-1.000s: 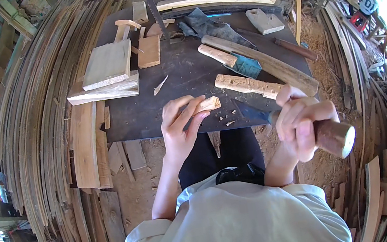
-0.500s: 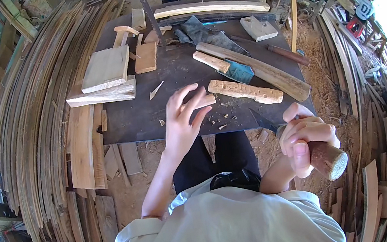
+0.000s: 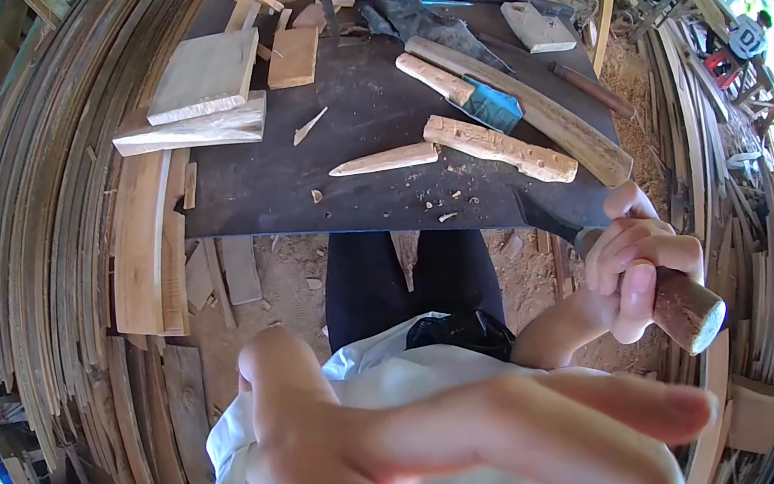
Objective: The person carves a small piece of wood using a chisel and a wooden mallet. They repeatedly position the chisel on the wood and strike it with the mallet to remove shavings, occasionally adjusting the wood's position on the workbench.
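Observation:
Close to the camera, my left hand (image 3: 338, 442) looms large with its fingers stretched apart and nothing in them. My right hand (image 3: 642, 264) is wrapped round the thick wooden handle of a knife (image 3: 551, 219), whose dark blade points toward the table's front edge. On the dark table (image 3: 239, 205) lies a slim, pointed wooden piece (image 3: 384, 159). Its right end meets a rough-carved wooden stick (image 3: 502, 149). Behind that, another carved stick (image 3: 435, 78) rests beside a teal wrapped piece (image 3: 493, 104) and a long round wooden club (image 3: 528, 108).
Stacked boards (image 3: 204, 76) sit at the table's left, beside a small brown block (image 3: 293, 57). A dark cloth (image 3: 433, 22) and a pale block (image 3: 538, 25) lie at the back. Long planks (image 3: 49, 214) line the left. A person (image 3: 747, 35) is at the far right.
My left hand has come up from the pointed wooden piece toward the camera, leaving that piece on the table. The view has shifted; my right hand still grips the knife.

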`<state>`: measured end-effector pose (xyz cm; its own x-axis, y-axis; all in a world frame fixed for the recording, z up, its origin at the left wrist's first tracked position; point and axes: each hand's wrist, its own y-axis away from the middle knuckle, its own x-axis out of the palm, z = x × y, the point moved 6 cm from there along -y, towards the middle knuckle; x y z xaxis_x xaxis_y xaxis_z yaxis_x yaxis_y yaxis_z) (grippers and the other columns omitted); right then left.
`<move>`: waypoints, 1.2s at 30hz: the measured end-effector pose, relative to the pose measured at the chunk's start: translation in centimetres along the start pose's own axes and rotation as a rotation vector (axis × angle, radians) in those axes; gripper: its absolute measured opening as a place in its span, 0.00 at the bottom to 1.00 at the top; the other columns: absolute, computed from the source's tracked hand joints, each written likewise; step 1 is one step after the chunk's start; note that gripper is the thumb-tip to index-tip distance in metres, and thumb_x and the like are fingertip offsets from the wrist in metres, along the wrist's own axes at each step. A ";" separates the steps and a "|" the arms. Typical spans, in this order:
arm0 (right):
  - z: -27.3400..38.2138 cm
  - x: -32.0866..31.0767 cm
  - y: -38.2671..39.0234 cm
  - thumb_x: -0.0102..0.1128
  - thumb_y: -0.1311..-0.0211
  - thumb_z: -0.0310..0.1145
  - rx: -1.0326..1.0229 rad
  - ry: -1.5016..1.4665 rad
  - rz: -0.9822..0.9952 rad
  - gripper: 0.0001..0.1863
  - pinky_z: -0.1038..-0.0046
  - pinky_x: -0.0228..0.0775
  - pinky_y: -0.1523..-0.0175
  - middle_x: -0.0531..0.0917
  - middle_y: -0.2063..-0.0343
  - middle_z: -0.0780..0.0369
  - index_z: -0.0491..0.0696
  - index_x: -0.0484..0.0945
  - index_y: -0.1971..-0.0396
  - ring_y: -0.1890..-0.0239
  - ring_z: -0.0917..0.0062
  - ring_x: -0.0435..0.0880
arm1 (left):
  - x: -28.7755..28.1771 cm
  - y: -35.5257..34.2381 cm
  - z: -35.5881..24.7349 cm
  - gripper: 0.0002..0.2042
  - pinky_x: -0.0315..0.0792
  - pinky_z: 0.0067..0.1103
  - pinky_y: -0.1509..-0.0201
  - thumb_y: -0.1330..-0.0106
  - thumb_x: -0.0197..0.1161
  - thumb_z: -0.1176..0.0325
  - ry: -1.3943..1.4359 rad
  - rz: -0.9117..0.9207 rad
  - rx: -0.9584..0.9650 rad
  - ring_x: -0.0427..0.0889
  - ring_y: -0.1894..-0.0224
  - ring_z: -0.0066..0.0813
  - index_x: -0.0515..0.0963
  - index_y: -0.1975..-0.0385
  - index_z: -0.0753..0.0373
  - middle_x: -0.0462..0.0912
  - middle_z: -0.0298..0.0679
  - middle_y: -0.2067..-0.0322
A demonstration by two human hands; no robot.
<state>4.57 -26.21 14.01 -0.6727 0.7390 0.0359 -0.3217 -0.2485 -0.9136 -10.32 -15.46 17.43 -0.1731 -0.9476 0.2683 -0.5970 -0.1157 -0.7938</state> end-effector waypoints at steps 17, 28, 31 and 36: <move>-0.4 -0.5 0.1 0.52 0.39 0.29 0.034 0.004 0.163 0.06 0.67 0.64 0.62 0.72 0.91 0.66 0.44 0.67 0.69 0.90 0.82 0.69 | 2.6 1.6 1.7 0.19 0.53 0.52 0.36 0.33 0.48 0.44 0.146 -0.004 -0.046 0.60 0.38 0.51 0.78 0.64 0.52 0.62 0.46 0.46; -0.6 -0.6 0.3 0.52 0.38 0.30 0.037 0.027 0.179 0.07 0.67 0.63 0.61 0.72 0.91 0.66 0.45 0.65 0.67 0.90 0.82 0.70 | 2.8 1.9 2.0 0.21 0.50 0.53 0.35 0.34 0.47 0.43 0.161 -0.029 -0.047 0.57 0.36 0.50 0.77 0.60 0.52 0.60 0.47 0.43; -0.7 -0.6 0.4 0.52 0.38 0.31 0.043 0.006 0.169 0.07 0.67 0.63 0.61 0.72 0.90 0.66 0.45 0.65 0.67 0.90 0.82 0.69 | 2.7 2.1 2.1 0.21 0.49 0.53 0.35 0.34 0.46 0.42 0.167 -0.038 -0.046 0.56 0.36 0.50 0.77 0.59 0.52 0.59 0.47 0.43; -0.6 -0.8 0.7 0.52 0.37 0.31 0.021 0.010 0.105 0.07 0.66 0.63 0.61 0.72 0.89 0.66 0.45 0.65 0.67 0.91 0.82 0.68 | 2.8 2.2 2.2 0.22 0.47 0.54 0.34 0.34 0.46 0.41 0.174 -0.033 -0.055 0.54 0.35 0.50 0.76 0.58 0.52 0.57 0.48 0.42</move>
<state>5.28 -26.56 13.11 -0.6967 0.7146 -0.0634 -0.2643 -0.3379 -0.9033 -10.38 -18.97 15.28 -0.2832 -0.8771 0.3878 -0.6459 -0.1245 -0.7532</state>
